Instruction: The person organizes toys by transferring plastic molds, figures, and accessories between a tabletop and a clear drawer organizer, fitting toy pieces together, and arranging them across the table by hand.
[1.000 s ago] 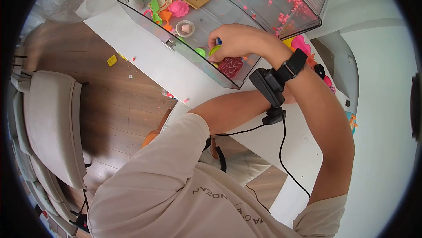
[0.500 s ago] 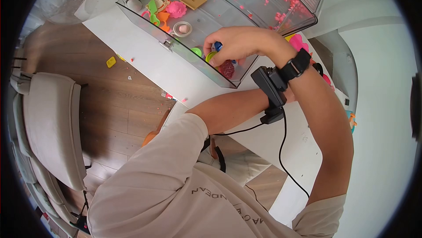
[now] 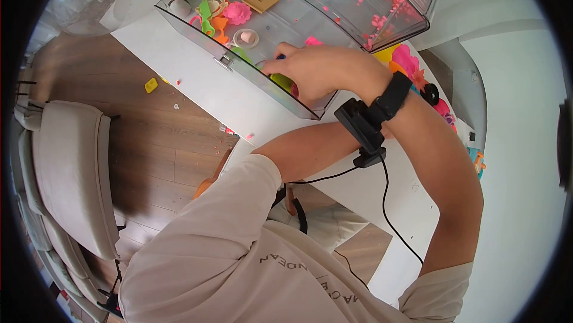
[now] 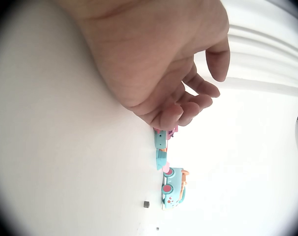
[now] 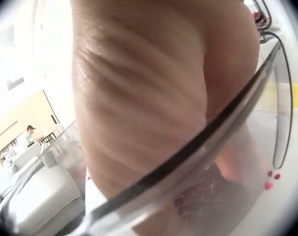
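My right hand (image 3: 313, 69) reaches into the clear plastic bin (image 3: 191, 31), its fingers curled round a yellow-green round piece (image 3: 280, 82) near the front wall. A bit of dark blue (image 3: 280, 57) shows beside the fingers. Through the bin's wall in the right wrist view, a marbled red play meat piece (image 5: 208, 194) lies under the hand; most of it is covered in the head view. My left hand (image 4: 161, 64) rests loosely curled on the white table (image 4: 55, 137), holding nothing. From the head, the right forearm hides nearly all of it.
Inside the bin lie a pink flower-shaped toy (image 3: 237, 13), a gold square frame (image 3: 261, 1), a small round dish (image 3: 246, 38) and scattered pink bits. Toys including a pink piece (image 3: 404, 59) stand beside the bin. A toy car (image 4: 173, 188) is beyond the left hand. A black cable (image 3: 388, 215) hangs from the wrist camera.
My right hand has moved a little left and lower along the bin's front wall, now covering the meat piece. A pink piece shows behind the hand. The left arm is nearly still.
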The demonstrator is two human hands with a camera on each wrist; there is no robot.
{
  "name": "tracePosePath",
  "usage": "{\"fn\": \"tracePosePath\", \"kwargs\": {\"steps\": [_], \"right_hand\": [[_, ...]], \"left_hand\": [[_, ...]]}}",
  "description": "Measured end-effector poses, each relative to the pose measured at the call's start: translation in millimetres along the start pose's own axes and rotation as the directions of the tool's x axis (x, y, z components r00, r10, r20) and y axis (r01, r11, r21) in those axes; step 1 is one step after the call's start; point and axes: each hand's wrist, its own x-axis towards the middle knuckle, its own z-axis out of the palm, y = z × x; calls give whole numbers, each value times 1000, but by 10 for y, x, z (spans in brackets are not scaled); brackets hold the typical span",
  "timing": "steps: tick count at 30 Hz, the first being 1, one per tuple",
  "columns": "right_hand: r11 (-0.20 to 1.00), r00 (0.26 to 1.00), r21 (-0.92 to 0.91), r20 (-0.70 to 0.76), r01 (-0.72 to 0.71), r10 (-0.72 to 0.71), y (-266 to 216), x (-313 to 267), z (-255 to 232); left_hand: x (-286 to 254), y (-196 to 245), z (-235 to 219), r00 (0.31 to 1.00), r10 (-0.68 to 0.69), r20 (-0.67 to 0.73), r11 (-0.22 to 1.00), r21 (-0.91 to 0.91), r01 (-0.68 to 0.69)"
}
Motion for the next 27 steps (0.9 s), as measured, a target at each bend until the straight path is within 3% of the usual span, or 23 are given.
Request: {"fn": "tracePosePath", "kwargs": {"steps": [1, 3, 6, 13, 15, 18, 22, 25, 27], "right_hand": [[1000, 1000, 1, 0, 0, 0, 39, 19, 33], [994, 984, 19, -148, 106, -102, 116, 37, 95], [994, 977, 50, -194, 101, -89, 125, -60, 27], [995, 985, 61, -160, 78, -67, 143, -63, -21], [991, 992, -124, -104, 56, -69, 150, -69, -63], [956, 981, -282, -142, 87, -131, 141, -38, 29], [966, 977, -237, -157, 104, -144, 146, -60, -59], [980, 956, -177, -263, 87, -132, 145, -70, -55], [993, 906, -83, -408, 89, -116, 122, -54, -18]], "left_hand": [[11, 2, 19, 1000, 18, 14, 1000, -18, -18], [46, 22, 108, 998, 56, 43, 997, -54, -53], [92, -8, 189, 990, 114, 80, 988, -112, -104], [201, -50, 315, 955, 257, 149, 945, -246, -216], [197, -62, 382, 941, 297, 165, 927, -285, -243], [224, -205, 314, 914, 358, 189, 897, -343, -280], [279, -172, 430, 871, 443, 213, 845, -423, -326], [304, -143, 600, 833, 506, 225, 799, -485, -354], [298, -239, 561, 807, 544, 230, 768, -524, -369]]}}
